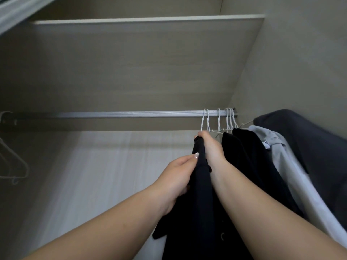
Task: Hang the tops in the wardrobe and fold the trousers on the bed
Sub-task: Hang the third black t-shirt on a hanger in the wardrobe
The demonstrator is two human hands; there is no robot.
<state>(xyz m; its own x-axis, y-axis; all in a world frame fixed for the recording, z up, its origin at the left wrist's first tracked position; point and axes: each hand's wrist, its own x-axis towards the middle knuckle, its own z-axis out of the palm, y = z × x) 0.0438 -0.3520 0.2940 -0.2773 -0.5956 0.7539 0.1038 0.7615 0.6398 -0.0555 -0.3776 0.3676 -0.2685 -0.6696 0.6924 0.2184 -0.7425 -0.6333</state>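
Observation:
A black top hangs from a white wire hanger hooked over the silver wardrobe rail. My right hand grips the top's collar just under the hanger hook. My left hand holds the black fabric lower down on its left side. To the right on the same rail hang two more black tops, a light grey top and a dark grey garment, each on a white hanger. The trousers and the bed are out of view.
A shelf runs above the rail. The wardrobe's right wall is close behind the hung clothes. Bare hangers hang at the far left. The rail's long middle stretch carries nothing.

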